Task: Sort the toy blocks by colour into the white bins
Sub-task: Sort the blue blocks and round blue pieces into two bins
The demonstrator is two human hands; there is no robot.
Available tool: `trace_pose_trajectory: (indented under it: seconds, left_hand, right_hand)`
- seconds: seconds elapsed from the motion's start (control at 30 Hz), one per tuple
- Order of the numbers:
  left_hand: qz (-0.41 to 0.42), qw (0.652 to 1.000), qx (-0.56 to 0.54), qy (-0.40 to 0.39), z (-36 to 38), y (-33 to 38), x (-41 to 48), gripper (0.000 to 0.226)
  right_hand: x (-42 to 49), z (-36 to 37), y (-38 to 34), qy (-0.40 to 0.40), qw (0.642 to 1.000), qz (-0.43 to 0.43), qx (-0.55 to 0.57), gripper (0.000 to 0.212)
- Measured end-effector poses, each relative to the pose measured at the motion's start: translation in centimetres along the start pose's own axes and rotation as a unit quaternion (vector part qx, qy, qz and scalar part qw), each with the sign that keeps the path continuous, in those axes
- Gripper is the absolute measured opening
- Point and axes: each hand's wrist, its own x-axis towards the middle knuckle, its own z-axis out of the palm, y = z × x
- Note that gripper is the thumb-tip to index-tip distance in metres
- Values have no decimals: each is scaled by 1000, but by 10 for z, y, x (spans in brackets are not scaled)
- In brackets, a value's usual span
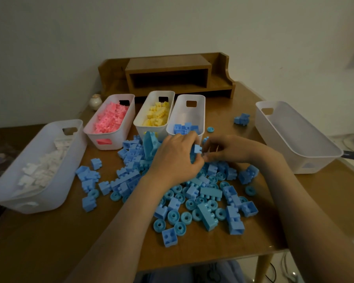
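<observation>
Head cam shows the left hand (176,158) pinching a small blue block (197,149) over the blue pile (208,203), just in front of the blue bin (200,111), probably for a short drop, while the right hand (230,150) curls beside it, can't tell if it's holding anything.

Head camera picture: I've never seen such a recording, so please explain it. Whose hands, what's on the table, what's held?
The camera sits on a person's head, looking down at their own bare hands. On the brown wooden table lies a pile of loose blue plastic blocks and wheels. Behind stand white plastic bins: a white-block bin, pink-block bin, yellow-block bin, blue-block bin, and a fifth bin at right. The left hand pinches a small blue block; the right hand is beside it.
</observation>
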Motion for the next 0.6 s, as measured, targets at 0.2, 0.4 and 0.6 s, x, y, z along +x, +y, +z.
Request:
trace_pose_trajectory:
  seconds: [0.2,0.4,0.6]
  left_hand:
    - [60,997,-38,-7,2,-1,1,34]
    - [21,992,-69,-106,8,-1,1,35]
    - [28,984,42,-168,10,2,-2,27]
  right_hand:
    - [2,2,-1,14,999,-15,-48,10]
    - [3,-1,0,166,984,-9,-62,15]
    - [2,0,-2,198,979,-19,38,3]
